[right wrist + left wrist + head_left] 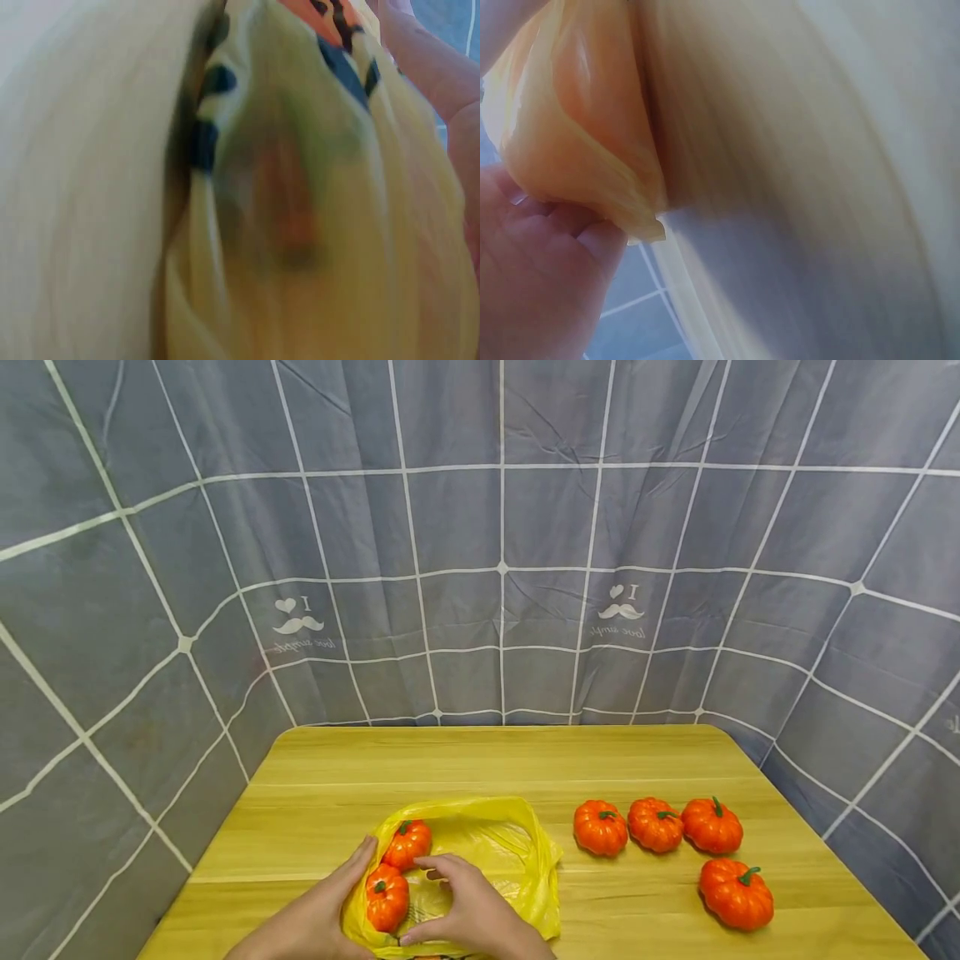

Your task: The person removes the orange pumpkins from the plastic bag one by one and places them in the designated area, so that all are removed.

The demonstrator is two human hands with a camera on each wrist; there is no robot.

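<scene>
A yellow plastic bag lies with its mouth spread on the wooden table. Two small orange pumpkins, a rear one and a front one, sit inside along its left wall. My left hand grips the bag's left side from outside; in the left wrist view its fingers curl against the plastic. My right hand reaches into the bag, thumb and fingers spread in a curve beside the front pumpkin, with nothing visible between them. Dark printed marks show on the bag in the right wrist view, partly blurred.
Several more pumpkins stand on the table right of the bag: three in a back row, the left one, middle one and right one, with another in front. A grey checked curtain surrounds the table.
</scene>
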